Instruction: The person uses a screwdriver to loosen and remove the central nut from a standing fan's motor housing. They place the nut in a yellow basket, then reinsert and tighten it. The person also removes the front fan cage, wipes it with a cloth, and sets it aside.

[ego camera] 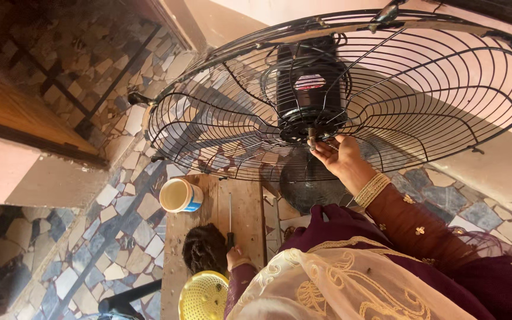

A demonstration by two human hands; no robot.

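Observation:
A large black fan stands in front of me, and its rear wire guard has no blades on it. The black motor sits at the centre, with a short shaft sticking out. The fingertips of my right hand pinch the tip of this shaft; gold bangles and a maroon sleeve cover the wrist. My left hand lies low on a wooden bench, closed around the black handle of a screwdriver. The screwdriver's thin shaft lies flat along the wood.
A white tub with a blue band stands on the bench's far end. A yellow perforated basket and a dark tuft like hair lie near my left hand. The fan's round base rests on mosaic stone floor. A wooden door frame stands at the left.

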